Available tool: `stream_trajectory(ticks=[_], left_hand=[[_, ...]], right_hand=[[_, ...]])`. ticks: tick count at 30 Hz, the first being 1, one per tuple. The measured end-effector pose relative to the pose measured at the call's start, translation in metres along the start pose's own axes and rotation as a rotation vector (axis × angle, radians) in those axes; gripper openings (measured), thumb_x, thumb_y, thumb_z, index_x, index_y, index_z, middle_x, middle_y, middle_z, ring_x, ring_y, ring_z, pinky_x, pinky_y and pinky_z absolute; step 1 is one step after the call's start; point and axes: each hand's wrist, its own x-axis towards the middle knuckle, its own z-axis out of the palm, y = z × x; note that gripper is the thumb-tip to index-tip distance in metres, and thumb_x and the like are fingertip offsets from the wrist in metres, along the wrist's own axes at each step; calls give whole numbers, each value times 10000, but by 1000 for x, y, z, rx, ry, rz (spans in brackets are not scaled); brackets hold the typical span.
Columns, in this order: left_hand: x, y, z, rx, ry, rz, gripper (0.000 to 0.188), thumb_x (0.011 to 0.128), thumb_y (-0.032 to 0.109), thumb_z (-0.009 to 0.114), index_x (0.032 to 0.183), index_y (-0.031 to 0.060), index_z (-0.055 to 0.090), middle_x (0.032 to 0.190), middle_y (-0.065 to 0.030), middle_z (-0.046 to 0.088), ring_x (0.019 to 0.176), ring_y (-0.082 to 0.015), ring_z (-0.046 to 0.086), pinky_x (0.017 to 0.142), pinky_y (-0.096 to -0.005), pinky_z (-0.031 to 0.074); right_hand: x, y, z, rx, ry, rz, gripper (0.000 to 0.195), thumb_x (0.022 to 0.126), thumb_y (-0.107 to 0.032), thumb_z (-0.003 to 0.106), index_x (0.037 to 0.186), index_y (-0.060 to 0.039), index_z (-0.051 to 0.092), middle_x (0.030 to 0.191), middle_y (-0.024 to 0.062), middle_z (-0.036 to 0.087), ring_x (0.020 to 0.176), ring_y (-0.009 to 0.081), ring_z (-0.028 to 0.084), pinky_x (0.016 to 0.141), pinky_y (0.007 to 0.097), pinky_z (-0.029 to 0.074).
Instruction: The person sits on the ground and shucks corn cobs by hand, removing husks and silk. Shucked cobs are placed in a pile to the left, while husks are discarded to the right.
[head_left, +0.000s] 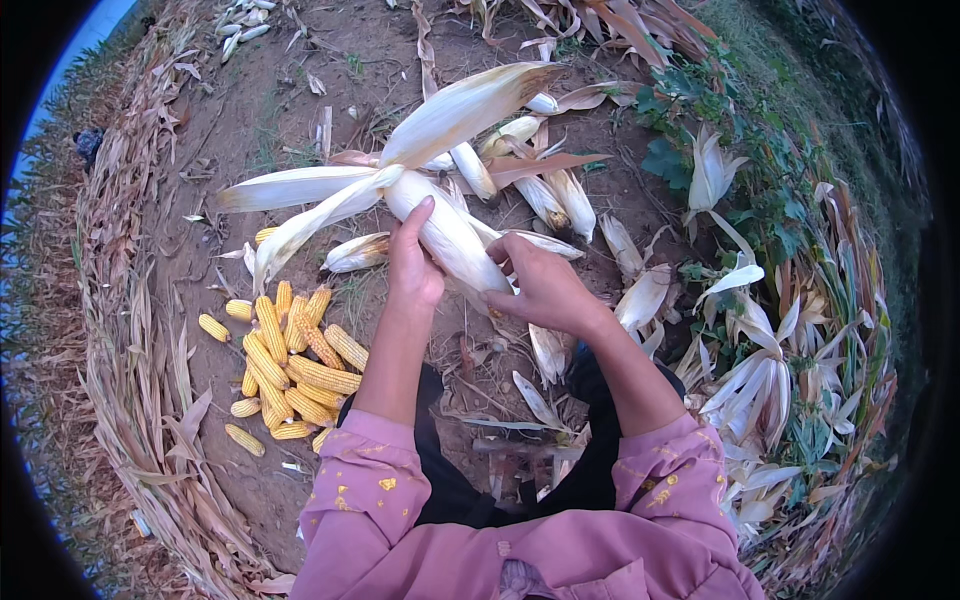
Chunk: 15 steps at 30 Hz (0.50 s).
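Observation:
My left hand (412, 262) holds an ear of corn (439, 217) still wrapped in pale husk, its thumb along the husk. Dry outer husk leaves (461, 112) splay outward from the ear's far end. At the near end, my right hand (544, 289) has its thumb and fingers on the husk around the tip. Kernels under the husk are hidden. Left of my left forearm lies a pile of bare yellow corn cobs (300, 367). Several unhusked ears (547, 199) rest on the soil beyond my hands.
Stripped husks (757, 367) are heaped at my right beside green leafy plants (667, 161). Dry corn stalks (150, 375) line the left side. More pale ears (244, 22) lie at the far left. Brown soil (247, 135) shows between them, and my dark-trousered knees (600, 397) are below.

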Motion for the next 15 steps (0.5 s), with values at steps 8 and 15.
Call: stream_trajectory(ticks=[8,15], left_hand=[[5,-6,-7,40,1,21,524,822,269,685,1244,56,460,1137,-97,578,1072,-238,550,973,-417,412],[-13,-1,15,-1,-35,-105,522,846,342,646,1243,52,469,1131,-93,580,1059,-236,552,957,-405,421]], right_hand=[[0,-2,-1,-21,14,32,229,746,-101,643,930,10,564,842,166,633,779,278,641,703,358,499],[5,8,0,232,47,70,231,790,-161,678,905,9,571,793,123,624,707,208,611,666,331,488]])
